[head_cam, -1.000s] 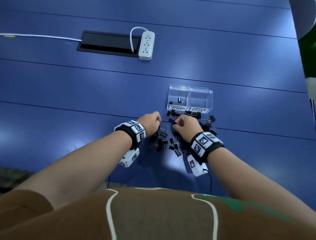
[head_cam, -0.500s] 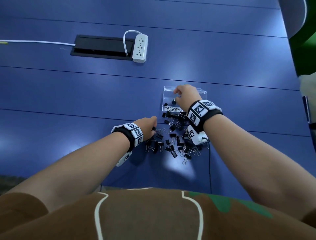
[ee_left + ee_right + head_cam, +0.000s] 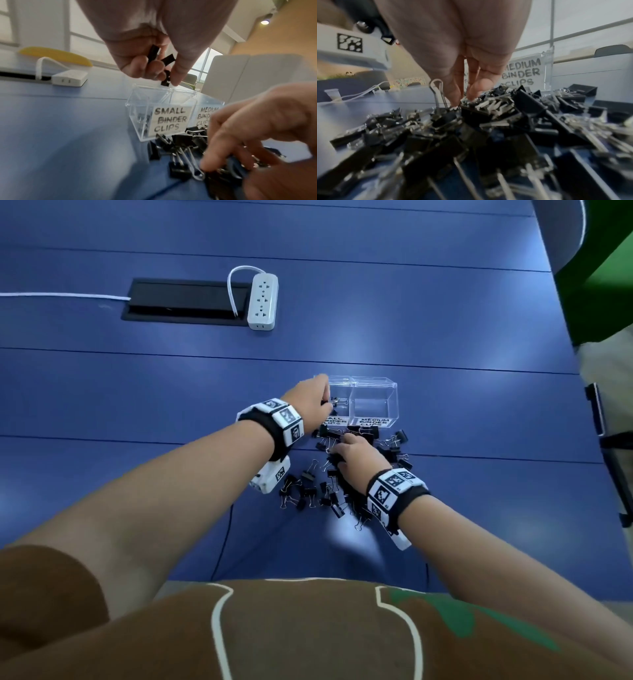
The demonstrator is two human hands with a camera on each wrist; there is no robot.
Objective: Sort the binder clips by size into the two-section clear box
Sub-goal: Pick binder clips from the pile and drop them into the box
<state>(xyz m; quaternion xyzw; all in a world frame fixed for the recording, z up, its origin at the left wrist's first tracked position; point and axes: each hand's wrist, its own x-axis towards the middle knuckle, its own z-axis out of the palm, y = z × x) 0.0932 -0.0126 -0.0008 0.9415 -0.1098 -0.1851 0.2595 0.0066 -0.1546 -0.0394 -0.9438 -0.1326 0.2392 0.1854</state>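
Observation:
The two-section clear box (image 3: 373,405) stands on the blue table, labelled SMALL BINDER CLIPS on the left (image 3: 142,108) and MEDIUM BINDER CLIPS on the right (image 3: 527,70). My left hand (image 3: 325,402) hovers over the small section, fingers curled round a few small black clips (image 3: 154,54), one poking out at the fingertips above the rim. A few clips lie inside that section (image 3: 142,121); the medium section looks empty. A pile of black binder clips (image 3: 322,491) lies in front of the box. My right hand (image 3: 339,446) reaches down into it, fingertips (image 3: 453,98) closing on one clip (image 3: 471,112).
A white power strip (image 3: 262,301) and a black cable hatch (image 3: 185,299) lie far back left, with a white cord (image 3: 61,296) running left. The table's right edge (image 3: 568,344) borders a dark chair (image 3: 609,457). Thin wires hang from both wrist cameras.
Both hands were on the pile; the right hand then went to the small section and came back to the pile. The left hand has moved from the pile to above the small section, carrying clips.

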